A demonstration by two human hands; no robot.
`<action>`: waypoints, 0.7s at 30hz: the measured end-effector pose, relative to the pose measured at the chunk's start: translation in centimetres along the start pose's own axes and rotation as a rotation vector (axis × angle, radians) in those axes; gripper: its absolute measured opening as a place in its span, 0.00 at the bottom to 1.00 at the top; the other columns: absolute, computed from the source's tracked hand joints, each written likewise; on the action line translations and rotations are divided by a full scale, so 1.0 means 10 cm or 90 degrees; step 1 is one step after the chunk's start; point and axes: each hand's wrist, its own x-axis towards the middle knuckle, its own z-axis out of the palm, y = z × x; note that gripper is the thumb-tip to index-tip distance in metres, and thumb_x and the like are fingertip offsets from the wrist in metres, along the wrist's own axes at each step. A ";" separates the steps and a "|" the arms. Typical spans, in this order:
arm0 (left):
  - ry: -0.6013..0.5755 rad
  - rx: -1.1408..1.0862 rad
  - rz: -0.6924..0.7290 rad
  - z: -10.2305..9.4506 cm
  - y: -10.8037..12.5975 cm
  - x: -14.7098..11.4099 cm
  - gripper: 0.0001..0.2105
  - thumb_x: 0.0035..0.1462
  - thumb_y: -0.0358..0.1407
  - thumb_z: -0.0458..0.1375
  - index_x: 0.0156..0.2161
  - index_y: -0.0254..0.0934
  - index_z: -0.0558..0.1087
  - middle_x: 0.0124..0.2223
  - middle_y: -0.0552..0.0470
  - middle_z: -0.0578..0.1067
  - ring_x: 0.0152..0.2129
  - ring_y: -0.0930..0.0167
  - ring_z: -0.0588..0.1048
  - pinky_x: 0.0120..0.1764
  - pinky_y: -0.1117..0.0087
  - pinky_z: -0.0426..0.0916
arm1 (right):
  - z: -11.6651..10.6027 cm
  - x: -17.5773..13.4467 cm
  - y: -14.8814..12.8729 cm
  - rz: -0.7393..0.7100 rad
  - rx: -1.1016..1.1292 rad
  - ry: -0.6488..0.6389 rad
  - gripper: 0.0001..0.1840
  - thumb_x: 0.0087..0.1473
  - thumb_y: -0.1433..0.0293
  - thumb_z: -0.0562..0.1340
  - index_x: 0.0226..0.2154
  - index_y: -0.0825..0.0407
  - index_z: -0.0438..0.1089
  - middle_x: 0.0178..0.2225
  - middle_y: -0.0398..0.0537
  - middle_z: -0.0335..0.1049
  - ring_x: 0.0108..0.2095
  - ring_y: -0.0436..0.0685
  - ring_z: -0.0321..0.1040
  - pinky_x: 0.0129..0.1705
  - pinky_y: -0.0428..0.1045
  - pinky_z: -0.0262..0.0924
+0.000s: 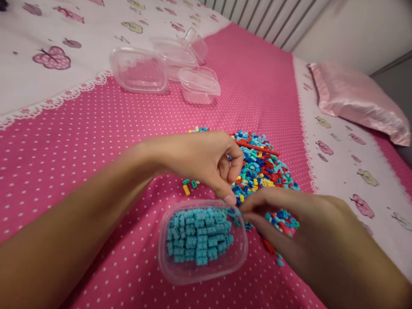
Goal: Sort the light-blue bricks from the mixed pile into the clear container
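Observation:
A clear plastic container (201, 278) sits on the bed in front of me, holding teal toy building bricks (199, 235) packed closely together. My left hand (214, 161) reaches over the far side of the container, fingers curled and thumb pointing down by its far right rim. Facing it, my right hand (291, 216) has thumb and forefinger pinched at the same corner. Whatever small piece either hand holds is hidden or too small to make out. Behind both hands spreads a mixed pile of small bricks (259, 167) in blue, teal, red and yellow, partly covered by them.
Farther back lie clear plastic containers, one (139, 71) at the left and another (200, 84) beside it. A long red piece (256, 147) rests across the pile. Loose yellow bricks (186, 190) lie left of it. A pink pillow (358, 99) is at the right.

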 end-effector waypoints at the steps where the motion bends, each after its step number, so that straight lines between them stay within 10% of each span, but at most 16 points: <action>1: 0.008 0.031 0.001 0.00 0.00 -0.01 0.13 0.46 0.35 0.73 0.29 0.35 0.72 0.24 0.60 0.75 0.23 0.77 0.73 0.24 0.78 0.61 | -0.01 -0.05 0.02 -0.029 -0.009 -0.053 0.11 0.51 0.77 0.65 0.30 0.41 0.76 0.25 0.32 0.79 0.23 0.51 0.75 0.22 0.46 0.58; 5: 0.027 0.116 -0.013 0.00 -0.02 -0.01 0.12 0.46 0.33 0.73 0.30 0.35 0.73 0.26 0.60 0.74 0.25 0.77 0.72 0.26 0.78 0.62 | 0.05 -0.16 -0.04 -0.094 -0.074 -0.171 0.14 0.53 0.79 0.61 0.28 0.44 0.74 0.26 0.39 0.77 0.25 0.53 0.73 0.26 0.49 0.57; 21: 0.066 0.189 0.004 -0.01 -0.07 0.00 0.12 0.45 0.35 0.71 0.27 0.37 0.71 0.25 0.61 0.73 0.22 0.78 0.69 0.25 0.76 0.57 | 0.26 -0.11 -0.17 -0.137 -0.189 -0.217 0.13 0.48 0.80 0.62 0.22 0.46 0.70 0.21 0.42 0.74 0.21 0.54 0.67 0.30 0.54 0.50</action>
